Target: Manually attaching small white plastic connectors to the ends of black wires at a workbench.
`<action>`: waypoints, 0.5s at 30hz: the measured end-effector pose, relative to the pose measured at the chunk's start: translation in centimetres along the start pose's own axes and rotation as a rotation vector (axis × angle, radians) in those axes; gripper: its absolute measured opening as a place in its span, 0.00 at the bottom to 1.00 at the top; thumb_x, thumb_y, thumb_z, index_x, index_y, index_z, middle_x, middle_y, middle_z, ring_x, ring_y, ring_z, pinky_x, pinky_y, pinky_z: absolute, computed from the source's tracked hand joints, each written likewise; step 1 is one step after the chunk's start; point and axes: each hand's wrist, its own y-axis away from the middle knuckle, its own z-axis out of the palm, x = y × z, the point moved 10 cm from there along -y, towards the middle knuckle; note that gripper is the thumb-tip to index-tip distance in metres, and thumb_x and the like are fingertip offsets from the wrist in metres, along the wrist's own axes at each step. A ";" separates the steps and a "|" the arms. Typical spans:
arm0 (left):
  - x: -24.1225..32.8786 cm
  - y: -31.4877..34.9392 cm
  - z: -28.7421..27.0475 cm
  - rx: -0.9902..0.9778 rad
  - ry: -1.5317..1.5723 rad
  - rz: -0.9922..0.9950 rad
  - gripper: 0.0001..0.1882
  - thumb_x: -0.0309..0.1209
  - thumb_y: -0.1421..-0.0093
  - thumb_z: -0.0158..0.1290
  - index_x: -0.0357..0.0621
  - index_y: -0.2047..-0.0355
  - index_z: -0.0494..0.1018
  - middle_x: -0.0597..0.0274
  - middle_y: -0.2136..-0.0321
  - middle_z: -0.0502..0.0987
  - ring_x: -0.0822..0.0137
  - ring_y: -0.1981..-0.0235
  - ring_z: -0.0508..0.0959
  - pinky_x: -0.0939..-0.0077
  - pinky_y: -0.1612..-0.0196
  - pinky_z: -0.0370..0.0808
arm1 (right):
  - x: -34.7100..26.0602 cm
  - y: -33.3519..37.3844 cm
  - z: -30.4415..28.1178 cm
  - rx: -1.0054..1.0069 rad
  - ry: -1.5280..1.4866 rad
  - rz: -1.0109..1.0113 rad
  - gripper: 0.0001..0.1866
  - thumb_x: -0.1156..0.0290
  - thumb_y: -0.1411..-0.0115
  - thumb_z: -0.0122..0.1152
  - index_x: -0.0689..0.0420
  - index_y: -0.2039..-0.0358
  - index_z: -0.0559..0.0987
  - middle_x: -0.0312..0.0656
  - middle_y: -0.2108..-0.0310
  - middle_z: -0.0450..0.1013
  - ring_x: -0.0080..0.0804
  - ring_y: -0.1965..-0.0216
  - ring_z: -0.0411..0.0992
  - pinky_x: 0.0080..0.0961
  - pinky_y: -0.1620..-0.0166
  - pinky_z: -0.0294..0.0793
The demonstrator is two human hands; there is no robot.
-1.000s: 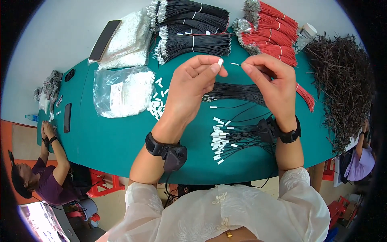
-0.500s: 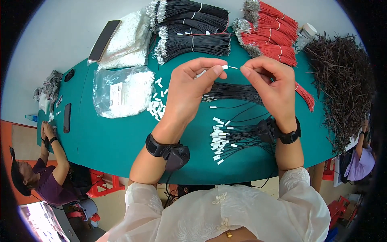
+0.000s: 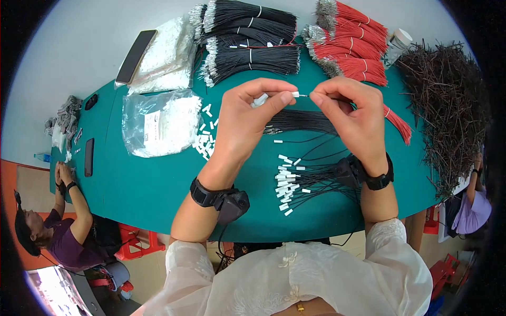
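On the green counter (image 3: 142, 200), white-capped black wires (image 3: 286, 187) look done; a metal-tipped black bundle (image 3: 305, 121) remains. My left fingers (image 3: 285, 98) pinch a small white plastic connector (image 3: 295, 94), my right fingers (image 3: 319, 100) a metal-tipped lead (image 3: 305, 95), apparently not fully seated.

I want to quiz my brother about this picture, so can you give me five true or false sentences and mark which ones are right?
1. The left hand pinches a small white plug. True.
2. The table has a yellow top. False: it is green.
3. At the back, the red bundles are left of the black bundles. False: they are on the right.
4. Loose white pieces lie just right of a clear bag. True.
5. The right hand lies flat on the table. False: it is raised, pinching a thin wire by its fingertips.
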 end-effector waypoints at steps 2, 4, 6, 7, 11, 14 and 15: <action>0.0 0.0 0.0 0.012 -0.012 0.012 0.08 0.25 0.42 0.57 0.36 0.62 0.78 0.63 0.70 0.79 0.84 0.76 0.69 0.90 0.77 0.59 | -0.3 0.0 0.0 0.000 0.013 -0.010 0.03 0.78 0.45 0.63 0.64 0.71 0.78 0.32 0.79 0.72 0.11 0.78 0.64 0.12 0.77 0.57; 0.4 0.1 -0.2 0.040 -0.039 0.041 0.07 0.24 0.43 0.58 0.36 0.64 0.79 0.62 0.69 0.80 0.82 0.73 0.74 0.91 0.76 0.61 | -0.5 0.0 0.0 0.011 0.021 -0.015 0.03 0.79 0.47 0.64 0.64 0.72 0.78 0.37 0.79 0.73 0.17 0.80 0.66 0.15 0.77 0.61; 0.3 0.0 -0.1 0.037 -0.045 0.048 0.07 0.24 0.43 0.59 0.36 0.64 0.79 0.62 0.69 0.80 0.81 0.71 0.75 0.91 0.75 0.62 | -0.5 0.0 -0.1 0.017 0.025 -0.016 0.04 0.79 0.48 0.64 0.64 0.73 0.78 0.39 0.80 0.73 0.20 0.81 0.67 0.17 0.78 0.63; 0.3 0.0 -0.1 0.035 -0.051 0.055 0.07 0.24 0.43 0.59 0.36 0.64 0.79 0.62 0.69 0.80 0.80 0.70 0.76 0.91 0.73 0.63 | -0.5 0.0 0.0 0.013 0.022 -0.025 0.03 0.79 0.47 0.64 0.64 0.72 0.78 0.37 0.79 0.73 0.18 0.80 0.66 0.16 0.77 0.62; -0.2 0.1 -0.1 0.031 -0.032 0.019 0.07 0.23 0.44 0.59 0.35 0.64 0.79 0.61 0.68 0.80 0.78 0.68 0.77 0.90 0.70 0.67 | -0.3 0.2 0.4 -0.001 0.009 -0.030 0.03 0.79 0.45 0.63 0.64 0.71 0.78 0.35 0.79 0.73 0.14 0.78 0.66 0.13 0.76 0.60; -0.4 0.2 -0.1 0.045 0.007 -0.021 0.07 0.23 0.45 0.59 0.35 0.65 0.80 0.62 0.69 0.80 0.78 0.68 0.76 0.87 0.67 0.68 | -0.1 0.3 0.7 -0.013 -0.009 -0.009 0.03 0.79 0.45 0.63 0.64 0.71 0.78 0.34 0.79 0.72 0.13 0.78 0.66 0.13 0.76 0.60; -0.4 0.3 -0.1 0.058 0.034 -0.040 0.06 0.22 0.45 0.60 0.36 0.66 0.80 0.64 0.71 0.79 0.78 0.69 0.74 0.86 0.66 0.68 | 0.2 0.1 0.8 -0.017 -0.036 0.000 0.03 0.79 0.45 0.63 0.65 0.71 0.78 0.34 0.79 0.72 0.13 0.78 0.66 0.13 0.76 0.60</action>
